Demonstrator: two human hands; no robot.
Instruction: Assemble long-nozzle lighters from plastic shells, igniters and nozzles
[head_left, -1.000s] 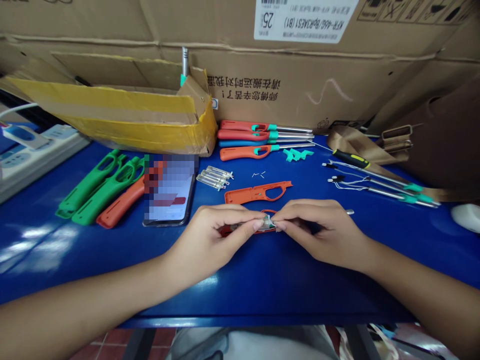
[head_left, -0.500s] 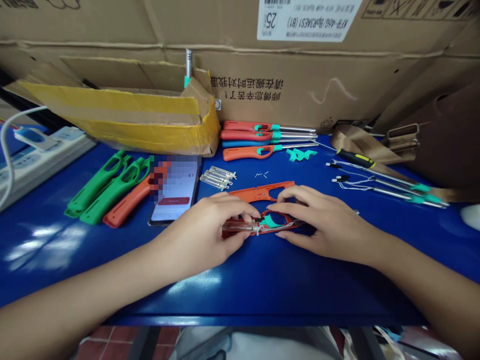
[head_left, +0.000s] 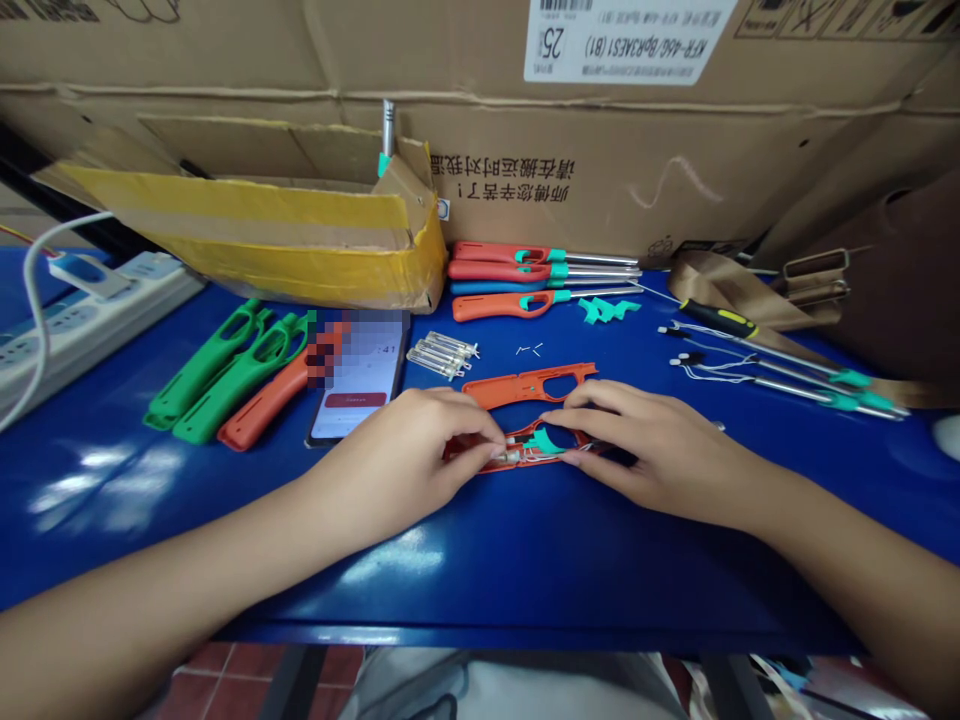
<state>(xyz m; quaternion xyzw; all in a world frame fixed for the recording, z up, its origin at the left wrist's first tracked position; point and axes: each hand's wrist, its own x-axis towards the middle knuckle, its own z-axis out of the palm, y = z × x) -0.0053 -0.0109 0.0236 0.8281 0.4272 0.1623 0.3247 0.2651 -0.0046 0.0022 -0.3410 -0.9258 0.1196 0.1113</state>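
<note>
An orange lighter casing half (head_left: pixel 551 462) lies with its inside up on the blue table. In it are a green trigger (head_left: pixel 541 442), white wires (head_left: pixel 551 455) and a clear fuel tank (head_left: pixel 504 457), mostly covered by my fingers. My left hand (head_left: pixel 442 445) pinches thumb and forefinger together at the tank's end. Around the casing's front end, my right hand (head_left: pixel 637 435) holds it with thumb and fingers; the part beneath them is hidden. Just behind lies a second orange casing half (head_left: pixel 525 388), its trigger opening toward the right.
Several clear tanks (head_left: pixel 442 354) lie near a phone (head_left: pixel 360 385). Green casings (head_left: pixel 206 370) are at left, assembled lighters (head_left: pixel 510 305) and green triggers (head_left: pixel 606 310) behind. A screwdriver (head_left: pixel 716 318) and metal tubes with wires (head_left: pixel 795 390) lie right. A taped carton (head_left: pixel 300 260) stands at back.
My left fingers have lowered the clear tank into the casing half and now pinch near its end. My right hand stays at the casing's front. The whole view has shifted slightly.
</note>
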